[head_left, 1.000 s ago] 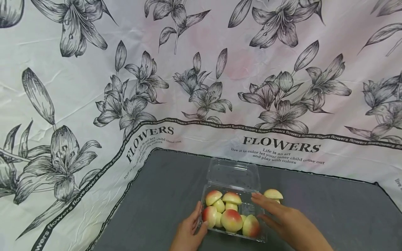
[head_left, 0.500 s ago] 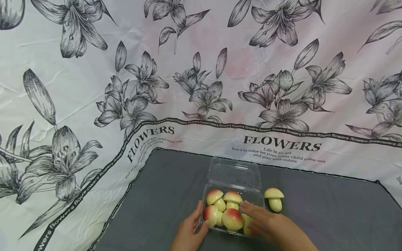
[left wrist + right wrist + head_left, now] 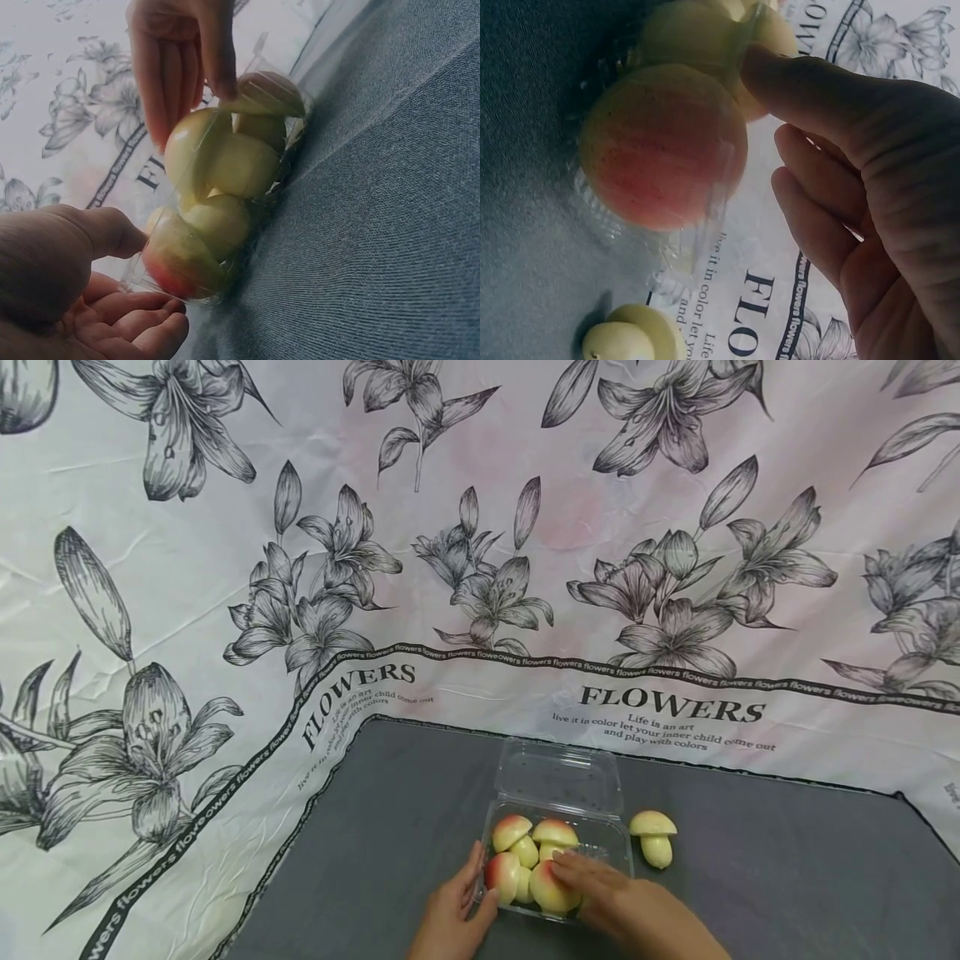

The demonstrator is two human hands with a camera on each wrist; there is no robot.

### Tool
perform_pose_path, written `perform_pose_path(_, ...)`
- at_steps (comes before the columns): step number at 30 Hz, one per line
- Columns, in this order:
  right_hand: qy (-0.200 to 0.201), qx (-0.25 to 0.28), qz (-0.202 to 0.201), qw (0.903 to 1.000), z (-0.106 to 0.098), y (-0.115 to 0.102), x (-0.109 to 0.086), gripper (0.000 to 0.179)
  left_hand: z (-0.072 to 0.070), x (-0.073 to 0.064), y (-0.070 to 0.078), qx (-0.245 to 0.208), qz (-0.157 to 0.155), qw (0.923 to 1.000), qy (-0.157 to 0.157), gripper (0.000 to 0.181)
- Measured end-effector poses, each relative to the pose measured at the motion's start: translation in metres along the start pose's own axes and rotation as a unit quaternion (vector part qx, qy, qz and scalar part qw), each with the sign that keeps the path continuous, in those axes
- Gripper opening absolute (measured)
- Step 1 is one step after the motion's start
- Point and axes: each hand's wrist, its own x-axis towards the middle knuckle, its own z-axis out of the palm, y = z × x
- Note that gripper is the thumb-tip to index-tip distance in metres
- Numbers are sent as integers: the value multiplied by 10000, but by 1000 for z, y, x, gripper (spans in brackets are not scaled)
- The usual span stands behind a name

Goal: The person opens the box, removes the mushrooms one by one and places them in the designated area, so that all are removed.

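Note:
A clear plastic clamshell box (image 3: 600, 835) lies on the grey surface, its lid (image 3: 558, 777) folded back. Inside are several yellow toy mushrooms with red-flushed caps, such as the one at the front middle (image 3: 551, 889). My left hand (image 3: 453, 910) holds the box's left side, thumb at the rim and fingers outside the wall, as the left wrist view shows. Over the front right of the box, my right hand (image 3: 622, 902) has its fingers extended above a mushroom and covers the front right one. The right wrist view shows that red mushroom (image 3: 664, 146) near the thumb.
One more toy mushroom (image 3: 655, 839) lies on the grey cloth (image 3: 787, 868) just right of the box. Behind stands a white curtain (image 3: 480, 693) printed with lilies and text, meeting the back edge of the surface close to the lid.
My right hand has moved left from the box's right edge to above the front mushrooms, uncovering the loose mushroom on the right. My left hand and the box stay in place.

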Motion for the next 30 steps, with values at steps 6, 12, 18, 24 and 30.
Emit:
perform_pose_path(6,86,-114,-143,9998,7,0,3,74,0,0,1,-12,4,10000,-24,72)
perform_pose_path(12,-47,-163,-89,9998,8,-1,5,70,1,0,0,-15,37,10000,-25,72)
perform_pose_path(18,159,-392,-125,9990,12,-1,6,70,0,0,0,-87,-42,9999,-44,73)
perform_pose_path(24,117,-401,-46,9991,13,-2,7,67,1,0,0,-71,-23,10000,-15,73)
perform_pose_path(30,149,-577,-90,9982,14,-2,8,66,1,0,1,-36,-27,10000,10,74)
